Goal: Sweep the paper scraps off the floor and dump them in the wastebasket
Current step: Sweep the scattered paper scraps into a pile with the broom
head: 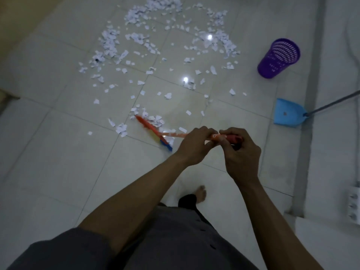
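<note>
White paper scraps [155,45] lie scattered over the pale floor tiles, thickest at the top of the view. A broom [153,131] with an orange handle and orange, yellow and blue bristles rests its head on the floor against a small heap of scraps [155,119]. My left hand [192,147] and my right hand [239,152] both grip the top of the handle, side by side. A purple perforated wastebasket [278,58] stands upright at the right. A blue dustpan [289,113] lies on the floor below it.
The dustpan's long grey handle [335,104] slants up to the right edge. A grey strip [309,106] runs down the floor on the right. A white power strip [353,203] sits at the right edge. My bare foot [200,193] is below my hands.
</note>
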